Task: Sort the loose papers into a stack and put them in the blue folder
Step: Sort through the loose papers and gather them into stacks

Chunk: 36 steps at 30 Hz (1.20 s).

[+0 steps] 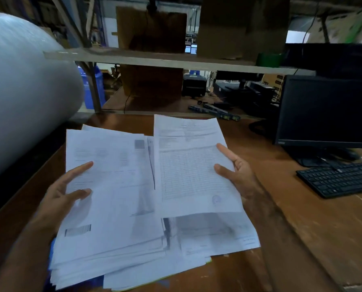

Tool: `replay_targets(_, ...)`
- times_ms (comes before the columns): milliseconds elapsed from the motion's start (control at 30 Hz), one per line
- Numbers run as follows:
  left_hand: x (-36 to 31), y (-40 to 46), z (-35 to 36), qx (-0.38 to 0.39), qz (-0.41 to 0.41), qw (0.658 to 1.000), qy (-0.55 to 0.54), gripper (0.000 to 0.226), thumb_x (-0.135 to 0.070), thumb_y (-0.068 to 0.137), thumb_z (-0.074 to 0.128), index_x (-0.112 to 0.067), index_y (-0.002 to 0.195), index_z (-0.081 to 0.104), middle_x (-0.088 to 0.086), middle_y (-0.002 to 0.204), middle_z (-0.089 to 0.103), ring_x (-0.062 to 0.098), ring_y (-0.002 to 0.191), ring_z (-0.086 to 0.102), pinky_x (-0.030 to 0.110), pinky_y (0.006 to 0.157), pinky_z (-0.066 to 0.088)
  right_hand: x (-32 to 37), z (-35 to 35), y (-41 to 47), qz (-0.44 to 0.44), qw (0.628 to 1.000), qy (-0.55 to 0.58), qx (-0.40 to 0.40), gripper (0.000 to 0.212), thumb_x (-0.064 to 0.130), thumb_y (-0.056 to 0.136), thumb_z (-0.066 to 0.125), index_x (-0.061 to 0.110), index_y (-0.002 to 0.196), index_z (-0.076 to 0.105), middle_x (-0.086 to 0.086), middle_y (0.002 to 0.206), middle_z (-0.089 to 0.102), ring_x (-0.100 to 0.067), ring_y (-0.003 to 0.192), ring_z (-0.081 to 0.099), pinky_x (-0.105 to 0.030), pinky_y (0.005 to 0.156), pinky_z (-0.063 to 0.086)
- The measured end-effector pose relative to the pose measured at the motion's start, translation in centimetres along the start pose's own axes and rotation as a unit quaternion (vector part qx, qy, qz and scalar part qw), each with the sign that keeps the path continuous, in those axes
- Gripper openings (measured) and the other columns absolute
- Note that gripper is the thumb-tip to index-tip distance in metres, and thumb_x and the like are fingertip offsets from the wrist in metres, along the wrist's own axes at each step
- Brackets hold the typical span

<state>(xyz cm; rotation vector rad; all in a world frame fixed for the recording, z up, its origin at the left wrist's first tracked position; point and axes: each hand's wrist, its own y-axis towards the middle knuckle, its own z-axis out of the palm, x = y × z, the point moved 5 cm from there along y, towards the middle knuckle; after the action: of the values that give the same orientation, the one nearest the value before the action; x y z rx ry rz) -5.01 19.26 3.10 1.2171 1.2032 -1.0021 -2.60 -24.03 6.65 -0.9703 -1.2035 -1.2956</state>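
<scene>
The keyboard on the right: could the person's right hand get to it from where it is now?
Probably yes. The keyboard lies on bare wooden desk just right of the right hand, with nothing between them. But that hand is holding a sheet of paper, so it would need to let go first.

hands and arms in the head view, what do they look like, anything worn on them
The left hand and right hand are bare: no gloves, rings or watch show. Both forearms are bare too, with no sleeve in view down to the frame's edge.
</scene>
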Motion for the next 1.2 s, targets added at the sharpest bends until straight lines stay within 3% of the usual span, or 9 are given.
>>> replay_targets(267, -2.2, -0.3, 1.5, 0.002, 0.02, 0.999, -0.038, 0.066, 0.02, 0.086, 0.059, -0.024, 0.134, 0.064, -0.018, 0.124, 0.069, 0.0, 0.101, 0.071, 0.013, 0.071, 0.057, 1.7, 4.7, -0.2, -0.054, 0.977, 0.19, 0.079, 0.062, 0.001, 0.094, 0.056, 0.021, 0.151, 0.045, -0.011, 0.145, 0.059, -0.037, 0.129, 0.059, -0.052, 0.101, 0.051)
replay_targets(333, -1.4, -0.5, 3.6, 0.014, 0.019, 0.999, -0.03, 0.067, 0.021, 0.084, 0.061, -0.024, 0.134, 0.063, -0.023, 0.122, 0.07, 0.003, 0.107, 0.07, 0.013, 0.075, 0.056, 0.6, 5.6, 0.1, -0.032, 0.992, 0.107, 0.05, 0.06, 0.01, 0.092, 0.067, 0.027, 0.147, 0.051, -0.003, 0.144, 0.06, -0.029, 0.126, 0.063, -0.048, 0.1, 0.055)
replay_targets(433, -0.7, -0.5, 6.3, 0.043, 0.01, 0.997, -0.06, 0.07, 0.022, 0.084, 0.06, -0.025, 0.136, 0.059, -0.024, 0.118, 0.072, 0.001, 0.107, 0.07, 0.015, 0.077, 0.056, -2.7, 6.4, 0.6, -0.045, 0.968, -0.246, 0.005, 0.065, 0.037, 0.083, 0.083, 0.036, 0.143, 0.055, 0.017, 0.144, 0.057, -0.009, 0.131, 0.057, -0.039, 0.109, 0.049)
replay_targets(533, -0.7, -0.6, 7.7, 0.062, 0.021, 0.998, -0.027, 0.079, 0.018, 0.083, 0.061, -0.038, 0.139, 0.055, -0.029, 0.132, 0.063, -0.011, 0.117, 0.06, 0.016, 0.095, 0.053, -6.1, 6.9, 0.6, -0.024, 0.968, -0.248, 0.03, 0.061, 0.041, 0.086, 0.08, 0.042, 0.141, 0.054, 0.019, 0.145, 0.054, -0.006, 0.133, 0.052, -0.041, 0.113, 0.046)
replay_targets(633, -0.7, -0.5, 8.0, 0.079, 0.017, 0.996, -0.045, 0.058, -0.011, 0.099, 0.058, -0.045, 0.146, 0.047, -0.03, 0.145, 0.05, -0.014, 0.128, 0.049, 0.014, 0.103, 0.043, -7.8, 7.5, 0.4, 0.04, 0.992, -0.089, 0.077, 0.053, 0.024, 0.089, 0.079, 0.043, 0.135, 0.06, 0.011, 0.143, 0.057, -0.016, 0.128, 0.059, -0.046, 0.104, 0.054)
replay_targets(733, -0.8, -0.8, 8.4, 0.087, -0.054, 0.991, -0.082, 0.04, -0.071, 0.093, 0.051, -0.063, 0.132, 0.051, -0.031, 0.14, 0.051, 0.004, 0.133, 0.05, 0.036, 0.113, 0.037, -8.0, 8.1, 0.3, 0.014, 0.989, -0.122, 0.08, 0.048, 0.019, 0.091, 0.076, 0.039, 0.132, 0.064, 0.018, 0.135, 0.062, -0.01, 0.123, 0.061, -0.043, 0.103, 0.055)
replay_targets(933, 0.3, -1.1, 7.8, 0.114, -0.025, 0.991, -0.058, 0.066, 0.006, 0.094, 0.062, -0.044, 0.137, 0.061, -0.017, 0.139, 0.062, 0.017, 0.127, 0.061, 0.045, 0.105, 0.053, -8.2, 9.3, 0.6, -0.042, 0.964, -0.257, 0.047, 0.053, 0.03, 0.088, 0.079, 0.037, 0.137, 0.059, 0.023, 0.14, 0.057, -0.001, 0.128, 0.054, -0.035, 0.112, 0.047)
replay_targets(1067, 2.2, -0.4, 5.9, 0.059, -0.018, 0.996, -0.057, 0.067, 0.015, 0.088, 0.062, -0.036, 0.13, 0.069, -0.007, 0.14, 0.064, 0.02, 0.129, 0.061, 0.043, 0.105, 0.052, -7.1, 7.5, 1.7, -0.025, 0.9, -0.434, 0.028, 0.063, 0.051, 0.087, 0.072, 0.029, 0.143, 0.051, 0.006, 0.145, 0.052, -0.014, 0.128, 0.053, -0.03, 0.105, 0.047)
replay_targets(1200, 3.2, -0.2, 3.4, 0.014, -0.022, 0.999, -0.021, 0.069, 0.019, 0.085, 0.061, -0.03, 0.134, 0.065, -0.017, 0.131, 0.065, 0.012, 0.125, 0.06, 0.037, 0.104, 0.048, -6.4, -0.1, 1.2, 0.18, 0.73, -0.658, -0.04, 0.093, 0.078, 0.075, 0.063, 0.03, 0.15, 0.035, -0.009, 0.154, 0.036, -0.038, 0.141, 0.037, -0.052, 0.111, 0.038)
